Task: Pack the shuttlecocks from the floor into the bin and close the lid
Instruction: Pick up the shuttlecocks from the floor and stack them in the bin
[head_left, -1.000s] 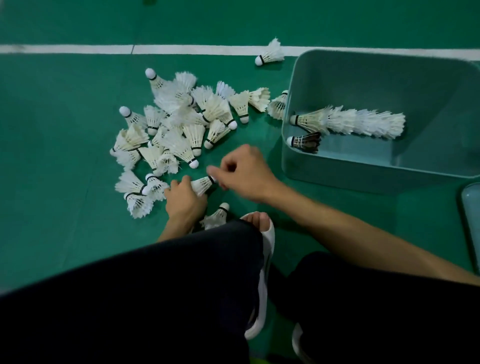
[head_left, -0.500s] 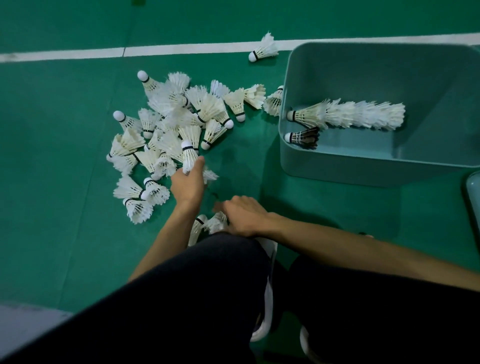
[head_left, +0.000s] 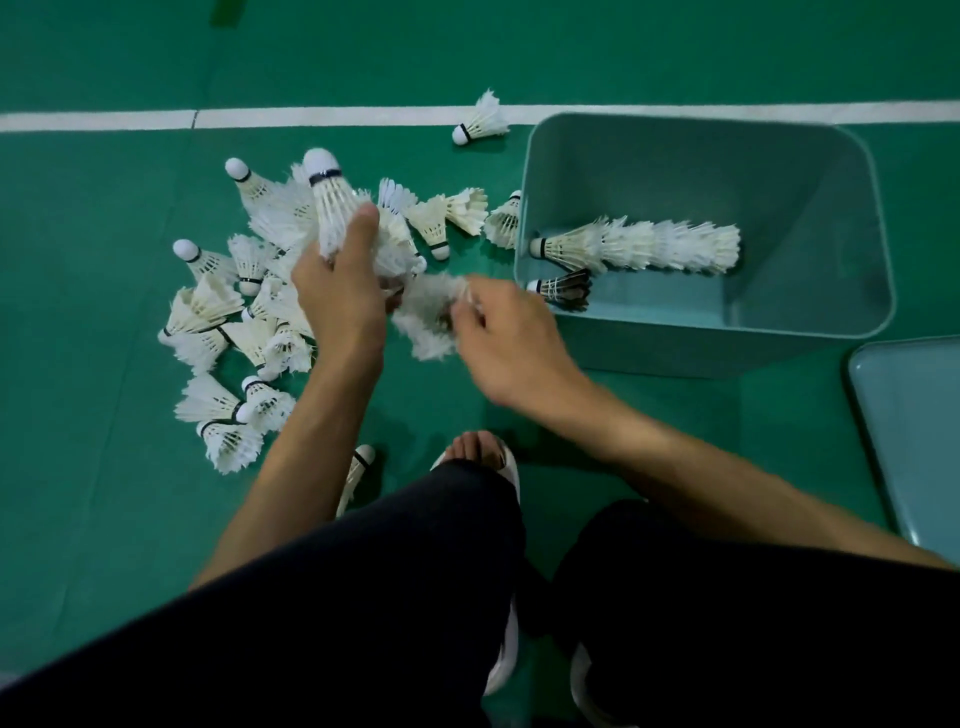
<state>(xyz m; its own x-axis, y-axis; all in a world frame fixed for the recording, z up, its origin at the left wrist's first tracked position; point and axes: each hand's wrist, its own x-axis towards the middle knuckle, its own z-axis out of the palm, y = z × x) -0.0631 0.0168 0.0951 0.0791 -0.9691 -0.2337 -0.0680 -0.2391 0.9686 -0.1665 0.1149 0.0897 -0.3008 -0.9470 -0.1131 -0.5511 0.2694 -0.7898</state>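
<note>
Over the green court floor, my left hand (head_left: 337, 296) grips one white feather shuttlecock (head_left: 332, 208), cork up; my right hand (head_left: 506, 338) pinches one blurred white shuttlecock (head_left: 428, 317). One open teal plastic bin (head_left: 675, 348) holds one nested white stack (head_left: 644, 247) and one dark shuttlecock (head_left: 563, 288). Fifteen-odd loose shuttlecocks (head_left: 208, 312) lie left of it; one teal lid (head_left: 914, 441) lies to its right.

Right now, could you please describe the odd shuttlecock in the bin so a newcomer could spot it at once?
Find the open teal bin on the green floor, right of the loose pile. Inside, by its left wall, a long stack of white shuttlecocks lies; nearer the person lies a single shuttlecock. Its feathers are dark, all others white.
</note>
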